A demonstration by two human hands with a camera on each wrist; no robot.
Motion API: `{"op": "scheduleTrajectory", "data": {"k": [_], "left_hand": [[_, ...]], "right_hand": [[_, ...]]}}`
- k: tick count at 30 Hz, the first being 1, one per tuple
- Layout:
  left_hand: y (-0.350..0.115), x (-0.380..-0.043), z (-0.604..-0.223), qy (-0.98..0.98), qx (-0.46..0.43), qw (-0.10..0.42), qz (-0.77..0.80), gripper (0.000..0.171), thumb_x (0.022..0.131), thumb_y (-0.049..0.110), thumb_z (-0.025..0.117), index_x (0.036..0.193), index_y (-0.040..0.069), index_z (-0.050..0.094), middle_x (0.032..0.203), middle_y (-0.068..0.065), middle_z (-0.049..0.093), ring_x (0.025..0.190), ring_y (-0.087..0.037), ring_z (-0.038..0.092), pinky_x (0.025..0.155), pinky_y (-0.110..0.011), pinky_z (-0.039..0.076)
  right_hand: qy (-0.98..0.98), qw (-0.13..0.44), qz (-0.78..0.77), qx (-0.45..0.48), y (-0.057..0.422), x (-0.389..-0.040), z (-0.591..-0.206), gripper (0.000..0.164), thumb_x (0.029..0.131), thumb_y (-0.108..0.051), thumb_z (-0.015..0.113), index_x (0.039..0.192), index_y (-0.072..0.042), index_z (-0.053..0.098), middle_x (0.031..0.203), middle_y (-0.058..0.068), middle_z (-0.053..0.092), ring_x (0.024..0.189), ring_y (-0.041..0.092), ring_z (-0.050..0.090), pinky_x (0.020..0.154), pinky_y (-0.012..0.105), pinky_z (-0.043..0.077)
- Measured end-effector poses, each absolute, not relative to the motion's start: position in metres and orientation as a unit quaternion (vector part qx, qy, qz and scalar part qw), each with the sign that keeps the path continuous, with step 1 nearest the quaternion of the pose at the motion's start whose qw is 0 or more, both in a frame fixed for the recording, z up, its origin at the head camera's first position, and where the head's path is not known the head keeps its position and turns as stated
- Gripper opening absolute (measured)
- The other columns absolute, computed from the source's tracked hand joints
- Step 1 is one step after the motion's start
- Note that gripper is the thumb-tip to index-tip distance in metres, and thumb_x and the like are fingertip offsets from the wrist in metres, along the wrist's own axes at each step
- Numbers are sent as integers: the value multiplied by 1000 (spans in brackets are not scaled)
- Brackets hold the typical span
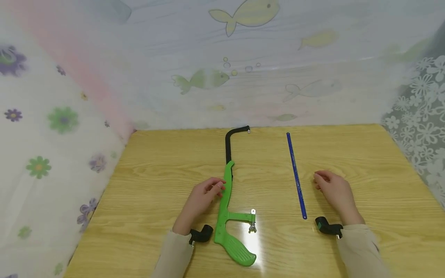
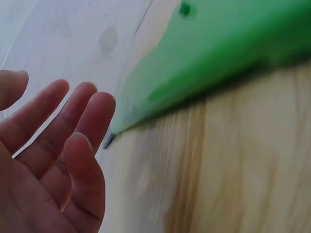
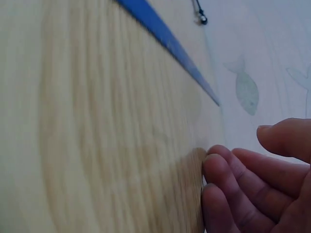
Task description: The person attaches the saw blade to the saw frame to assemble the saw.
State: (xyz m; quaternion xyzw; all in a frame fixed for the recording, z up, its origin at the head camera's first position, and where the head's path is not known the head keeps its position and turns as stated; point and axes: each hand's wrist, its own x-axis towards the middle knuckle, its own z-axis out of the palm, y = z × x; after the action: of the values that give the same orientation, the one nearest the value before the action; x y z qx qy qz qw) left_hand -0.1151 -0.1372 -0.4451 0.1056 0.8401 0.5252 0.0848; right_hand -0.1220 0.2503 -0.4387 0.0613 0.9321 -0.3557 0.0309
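Note:
A green hacksaw frame [image 1: 224, 204] with a black bent front arm [image 1: 228, 144] lies on the wooden table, its ridged handle [image 1: 240, 250] toward me. A metal wing nut [image 1: 252, 227] sits at the end of its short crossbar. My left hand [image 1: 203, 199] is beside the frame's left edge, fingers loosely bent, and its fingertips overlap the green part in the head view. To the right lies a separate blue hacksaw blade [image 1: 296, 175], flat on the table. My right hand [image 1: 335, 191] is just right of the blade, fingers relaxed with nothing in them.
The wooden table [image 1: 156, 162] ends at a back wall covering [image 1: 146, 88] printed with fish. A flowered sheet [image 1: 52, 185] borders the left side, and white lace-like flowers [image 1: 427, 119] hang at the right. Black wrist cameras [image 1: 328, 227] are strapped to both wrists.

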Motion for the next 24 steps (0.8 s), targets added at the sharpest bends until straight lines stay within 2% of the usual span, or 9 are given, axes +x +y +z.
{"op": "scheduleTrajectory", "data": {"k": [2,5,9,14,19,24], "left_hand": [[-133,-113,-445,835,119,95,529,37,91,43,45,110,16,60,94,1,63,78,-15,61,71,-32,45],[-125,-109,-436,818,142,122,544,33,94,32,44,113,9,58,98,-8,62,82,-21,62,71,-37,48],[-114,-107,-437,807,160,141,550,31,93,28,46,114,7,57,101,-9,62,84,-22,61,75,-38,48],[-108,-105,-447,820,190,154,518,34,92,37,45,116,17,58,104,3,62,89,-13,58,79,-30,45],[-104,-100,-445,845,224,176,453,37,91,45,42,117,24,58,109,16,56,101,-5,51,86,-31,41],[-103,-97,-446,848,237,172,442,37,91,45,42,116,23,59,110,16,56,102,-4,51,87,-30,41]], "right_hand": [[928,34,-365,66,245,-123,-440,53,93,-42,38,123,1,51,99,15,63,82,24,60,68,37,46],[924,43,-373,68,237,-125,-440,54,93,-42,37,124,1,50,103,17,61,88,28,58,73,42,44],[926,58,-367,67,231,-128,-439,57,93,-44,37,125,2,48,110,19,58,99,34,53,81,48,40],[933,66,-346,67,228,-130,-437,57,92,-44,39,123,2,49,117,22,53,104,38,48,82,49,39],[943,76,-319,50,220,-133,-437,52,89,-39,49,118,3,52,109,20,55,94,32,52,75,45,42],[950,86,-299,21,205,-135,-435,44,82,-23,61,113,7,53,102,21,55,91,32,51,74,45,43]]}}
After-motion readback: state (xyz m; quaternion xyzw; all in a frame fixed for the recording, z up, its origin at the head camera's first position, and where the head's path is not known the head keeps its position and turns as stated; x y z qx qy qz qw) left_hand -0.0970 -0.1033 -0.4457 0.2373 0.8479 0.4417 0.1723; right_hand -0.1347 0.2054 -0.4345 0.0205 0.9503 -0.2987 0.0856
